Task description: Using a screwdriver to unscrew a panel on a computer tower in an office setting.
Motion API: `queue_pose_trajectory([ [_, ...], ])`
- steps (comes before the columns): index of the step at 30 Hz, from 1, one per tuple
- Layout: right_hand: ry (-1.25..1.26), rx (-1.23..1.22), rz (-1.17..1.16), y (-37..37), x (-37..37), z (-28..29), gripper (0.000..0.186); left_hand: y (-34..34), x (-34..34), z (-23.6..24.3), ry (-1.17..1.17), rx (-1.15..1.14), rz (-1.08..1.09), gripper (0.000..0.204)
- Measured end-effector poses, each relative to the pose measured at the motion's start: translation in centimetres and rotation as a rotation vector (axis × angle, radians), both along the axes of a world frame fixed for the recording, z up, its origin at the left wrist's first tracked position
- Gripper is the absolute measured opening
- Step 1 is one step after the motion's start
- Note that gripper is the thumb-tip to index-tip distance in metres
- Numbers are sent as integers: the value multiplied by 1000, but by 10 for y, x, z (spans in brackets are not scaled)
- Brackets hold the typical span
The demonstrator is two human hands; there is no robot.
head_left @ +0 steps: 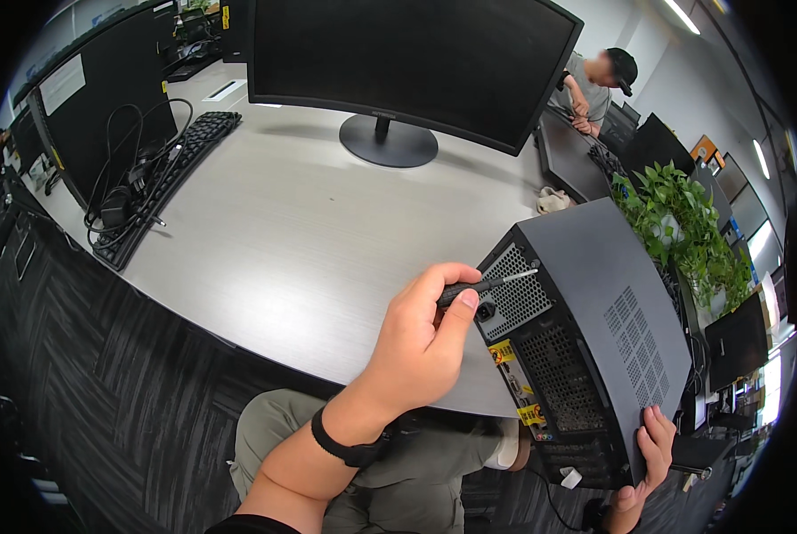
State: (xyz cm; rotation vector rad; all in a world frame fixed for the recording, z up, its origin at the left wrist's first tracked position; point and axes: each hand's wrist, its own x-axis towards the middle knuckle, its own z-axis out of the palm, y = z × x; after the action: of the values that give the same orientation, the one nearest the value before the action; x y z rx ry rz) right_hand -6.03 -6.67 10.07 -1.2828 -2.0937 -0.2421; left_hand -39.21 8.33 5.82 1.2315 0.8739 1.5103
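A black computer case (585,258) stands at the right of the desk, its rear side turned toward me with perforated grilles and ports. My left hand (421,343) is closed round the dark handle of a screwdriver (505,279). The silver shaft points right across the upper vent grille, its tip at the case's rear edge beside a screw; whether it sits in the screw head is too small to tell. Around the lower corner of the case curls my right hand (652,454), fingers on the side panel and thumb on the rear edge.
A monitor (398,67) stands at the back of the desk (265,214). On the left lie a black keyboard (194,147) and tangled cables (118,200). Green plants (683,231) rise beyond the case. Another person (594,84) works at the back right.
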Motion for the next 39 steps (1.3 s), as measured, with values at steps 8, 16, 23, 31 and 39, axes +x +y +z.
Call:
queue_pose_trajectory([
  [8, 3, -479, -83, 26, -15, 69, 68, 0, 1, -1, -24, 9, -3, 20],
  [16, -209, -582, -55, 56, -27, 70, 88, 5, 4, -5, 2, 55, 81, 20],
  [23, -361, -616, -16, 61, -27, 71, 81, 2, 8, -4, -53, 29, 65, 19],
  [31, -275, -584, 5, 64, -29, 66, 76, 6, 1, -1, 113, 128, 98, 15],
  [39, -242, -579, -3, 63, -29, 66, 76, 5, -2, 3, 304, 323, 183, 16],
])
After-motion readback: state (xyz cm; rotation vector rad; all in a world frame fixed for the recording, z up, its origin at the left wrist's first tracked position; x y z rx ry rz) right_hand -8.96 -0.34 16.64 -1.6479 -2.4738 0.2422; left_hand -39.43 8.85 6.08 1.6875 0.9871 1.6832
